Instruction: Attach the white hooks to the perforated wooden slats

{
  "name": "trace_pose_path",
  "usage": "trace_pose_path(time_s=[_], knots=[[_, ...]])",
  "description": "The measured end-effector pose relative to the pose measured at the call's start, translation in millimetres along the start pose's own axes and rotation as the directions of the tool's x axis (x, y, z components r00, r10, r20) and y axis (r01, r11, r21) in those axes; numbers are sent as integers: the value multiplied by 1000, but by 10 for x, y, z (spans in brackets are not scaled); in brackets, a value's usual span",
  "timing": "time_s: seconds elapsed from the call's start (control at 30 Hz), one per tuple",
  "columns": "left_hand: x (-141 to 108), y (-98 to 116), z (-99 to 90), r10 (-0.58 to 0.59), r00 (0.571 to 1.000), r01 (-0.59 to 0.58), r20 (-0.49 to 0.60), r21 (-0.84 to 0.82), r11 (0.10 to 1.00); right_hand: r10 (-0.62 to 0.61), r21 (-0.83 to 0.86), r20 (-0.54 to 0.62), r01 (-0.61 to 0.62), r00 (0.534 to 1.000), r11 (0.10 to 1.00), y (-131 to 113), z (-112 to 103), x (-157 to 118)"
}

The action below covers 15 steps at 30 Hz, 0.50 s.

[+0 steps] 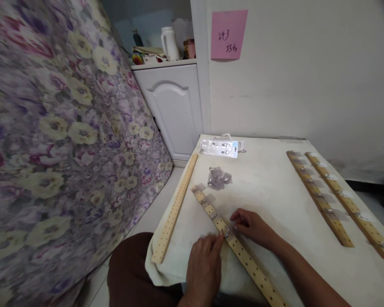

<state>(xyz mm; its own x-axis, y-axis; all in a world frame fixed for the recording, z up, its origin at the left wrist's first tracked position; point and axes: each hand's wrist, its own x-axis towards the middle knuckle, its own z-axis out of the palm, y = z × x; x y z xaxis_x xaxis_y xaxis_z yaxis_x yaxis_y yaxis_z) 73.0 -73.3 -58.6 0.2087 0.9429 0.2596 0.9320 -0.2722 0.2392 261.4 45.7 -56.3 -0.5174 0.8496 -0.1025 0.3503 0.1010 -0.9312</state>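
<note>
A long wooden strip with rows of holes [246,257] lies diagonally in front of me, with several clear adhesive hooks along its far half. My left hand [204,266] is closed at the strip's left edge, a fingertip pressing by the nearest clear hook [226,232]. On the other side, my right hand [252,227] has its fingers curled together close to that same hook. What its fingertips hold, if anything, is hidden. Beyond the strip lies a small pile of loose clear hooks [218,179].
A bare perforated strip [175,207] lies along the table's left edge. On the right are two strips with hooks [318,194] [348,204]. Clear packaging [219,149] lies at the back of the cloth-covered table [262,170]. A floral curtain [67,140] hangs on the left.
</note>
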Motion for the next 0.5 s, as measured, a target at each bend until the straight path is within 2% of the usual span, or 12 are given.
trace_pose_path(time_s=[0.2,0.5], knots=[[4,7,17,0,1000,0,3,2,1000,-12,-61,-1,12,1000,998,-9,-6,-12],[26,38,-9,-27,999,28,28,-21,999,16,-245,-81,-36,997,969,-76,37,-4]])
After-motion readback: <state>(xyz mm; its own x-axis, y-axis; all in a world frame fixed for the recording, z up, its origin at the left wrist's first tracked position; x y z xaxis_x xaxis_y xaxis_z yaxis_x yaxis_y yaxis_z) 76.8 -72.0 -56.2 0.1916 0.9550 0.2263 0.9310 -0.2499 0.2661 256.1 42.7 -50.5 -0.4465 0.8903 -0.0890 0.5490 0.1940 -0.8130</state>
